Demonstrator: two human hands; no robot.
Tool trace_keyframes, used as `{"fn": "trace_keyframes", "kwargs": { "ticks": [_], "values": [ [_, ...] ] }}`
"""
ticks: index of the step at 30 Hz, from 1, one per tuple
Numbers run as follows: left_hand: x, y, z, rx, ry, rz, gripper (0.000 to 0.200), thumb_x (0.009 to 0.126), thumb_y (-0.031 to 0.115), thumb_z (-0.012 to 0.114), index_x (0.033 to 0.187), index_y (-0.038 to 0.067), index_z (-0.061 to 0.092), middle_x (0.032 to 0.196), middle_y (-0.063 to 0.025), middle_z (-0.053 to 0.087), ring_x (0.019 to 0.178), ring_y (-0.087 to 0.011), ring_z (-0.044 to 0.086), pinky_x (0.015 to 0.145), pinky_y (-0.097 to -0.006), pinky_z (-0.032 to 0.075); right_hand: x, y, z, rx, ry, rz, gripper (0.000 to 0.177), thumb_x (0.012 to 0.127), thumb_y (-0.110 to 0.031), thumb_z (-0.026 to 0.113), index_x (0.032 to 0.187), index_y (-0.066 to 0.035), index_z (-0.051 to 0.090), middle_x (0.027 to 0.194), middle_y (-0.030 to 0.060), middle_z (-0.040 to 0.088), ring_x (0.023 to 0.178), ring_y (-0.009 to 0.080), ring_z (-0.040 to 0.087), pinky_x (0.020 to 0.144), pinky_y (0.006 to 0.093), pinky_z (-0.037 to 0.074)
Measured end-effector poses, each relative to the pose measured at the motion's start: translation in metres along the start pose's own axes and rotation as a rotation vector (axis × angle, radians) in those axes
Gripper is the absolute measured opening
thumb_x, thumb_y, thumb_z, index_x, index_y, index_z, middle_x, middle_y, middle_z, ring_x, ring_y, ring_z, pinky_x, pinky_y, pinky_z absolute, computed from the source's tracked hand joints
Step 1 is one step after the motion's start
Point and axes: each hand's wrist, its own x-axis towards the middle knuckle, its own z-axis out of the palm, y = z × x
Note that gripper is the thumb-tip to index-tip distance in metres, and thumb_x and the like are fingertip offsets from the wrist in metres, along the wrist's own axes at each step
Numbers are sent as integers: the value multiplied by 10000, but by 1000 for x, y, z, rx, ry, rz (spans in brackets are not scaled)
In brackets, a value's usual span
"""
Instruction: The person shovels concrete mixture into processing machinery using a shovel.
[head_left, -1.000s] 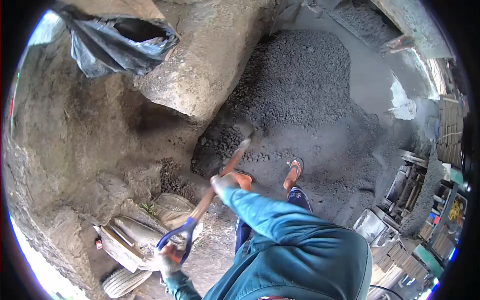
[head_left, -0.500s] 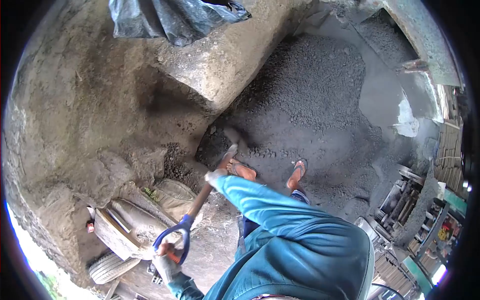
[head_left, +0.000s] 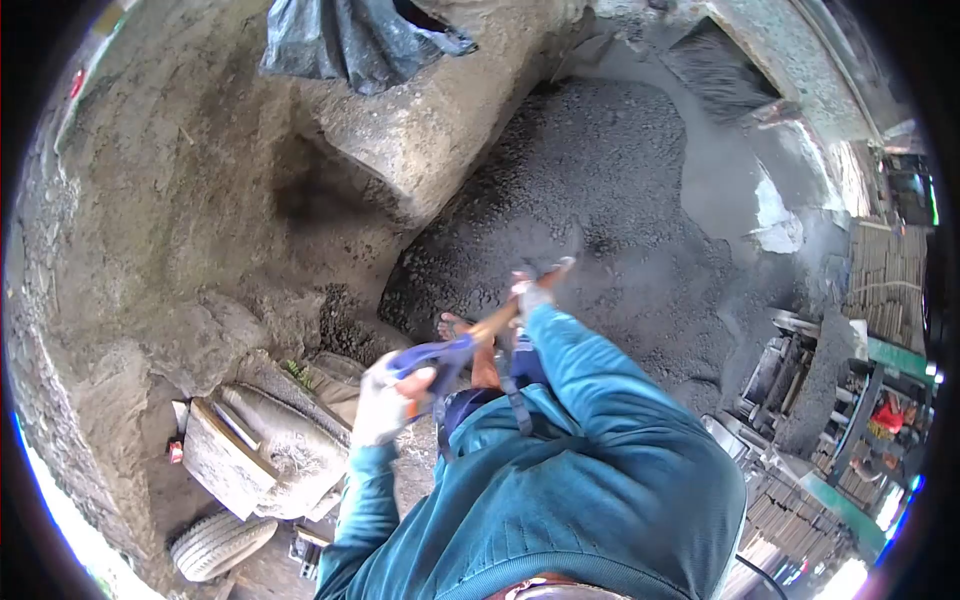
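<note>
A shovel (head_left: 492, 327) with a wooden shaft and a blue D-shaped grip (head_left: 442, 353) slants across the front of my body. My left hand (head_left: 380, 408), in a pale glove with bare fingertips showing, is closed around the grip. Farther down the shaft, near the blade end, my gloved right hand (head_left: 533, 294) is wrapped around the wood. The blade end is blurred and points away over dark, damp gravel (head_left: 610, 150). Below the shaft one bare foot (head_left: 453, 325) shows; the other is hidden behind my arm and the shovel.
A rough earthen bank (head_left: 190, 200) rises on the left, with a dark plastic sheet (head_left: 350, 45) above. A tyre (head_left: 222, 546) and a wooden box (head_left: 225, 465) lie lower left. Machine parts (head_left: 775, 375) and stacked wooden strips (head_left: 885, 270) stand on the right.
Both hands and the shovel have swung up and to the right, from beside my foot to over the gravel. The grip is now closer to my body. Both hands keep their hold.
</note>
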Motion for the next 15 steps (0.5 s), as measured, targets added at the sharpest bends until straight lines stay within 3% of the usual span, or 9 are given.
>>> {"fn": "trace_keyframes", "kwargs": {
  "ticks": [1, 2, 3, 5, 8, 9, 12, 15],
  "values": [
    [8, 12, 27, -31, -148, -55, 324, 825, 222, 767, 1034, -5, 669, 834, -23, 642, 677, -78, 573, 573, -234, 444, -85, -117, -32, 731, 306, 346, 192, 803, -71, 680, 963, -111, 581, 920, 42, 578, 854, 257, 591, 764, 492, 530],
    [15, 17, 55, -98, -247, 16, 290, 838, 194, 760, 1038, 3, 675, 824, -25, 636, 680, -68, 565, 579, -236, 435, -98, -115, -63, 879, 383, 257, 206, 791, -69, 688, 949, -125, 568, 887, 41, 569, 815, 245, 583, 748, 484, 530],
    [22, 25, 71, -73, -432, -46, 275, 838, 202, 763, 1012, 11, 670, 801, -15, 621, 677, -82, 561, 586, -263, 433, -116, -106, -104, 1023, 459, 163, 222, 779, -67, 696, 934, -140, 556, 855, 40, 561, 776, 234, 575, 732, 477, 530],
    [25, 40, 107, 79, -481, 319, 287, 835, 234, 774, 967, 14, 646, 758, -11, 600, 659, -112, 554, 583, -305, 433, -159, -109, -156, 1166, 532, 32, 246, 758, -59, 699, 916, -151, 533, 809, 44, 542, 737, 238, 568, 699, 448, 525],
    [9, 75, 113, 356, -663, 393, 332, 836, 320, 782, 901, 36, 625, 685, -49, 551, 666, -141, 536, 624, -336, 433, -228, -119, -194, 1298, 536, -132, 177, 814, -112, 657, 915, -113, 512, 789, 45, 547, 703, 242, 568, 680, 426, 529],
    [3, 79, 114, 451, -709, 560, 315, 823, 343, 779, 841, 60, 641, 669, -76, 558, 626, -187, 565, 623, -353, 446, -245, -124, -202, 1341, 566, -145, 174, 823, -137, 651, 906, -117, 499, 777, 43, 535, 695, 244, 561, 678, 426, 522],
    [-10, 87, 115, 518, -703, 925, 364, 879, 407, 676, 724, 78, 653, 644, -87, 603, 629, -302, 604, 659, -377, 463, -260, -123, -238, 1503, 682, 87, 114, 862, -196, 601, 897, -145, 505, 766, 37, 522, 670, 248, 541, 648, 420, 509],
    [-13, 104, 129, 669, -609, 970, 302, 878, 355, 641, 721, 97, 660, 684, -62, 633, 718, -305, 615, 757, -417, 461, -247, -108, -241, 1432, 676, 86, 151, 834, -222, 627, 841, -141, 500, 685, 14, 476, 601, 230, 500, 599, 408, 488]
  ]
}}
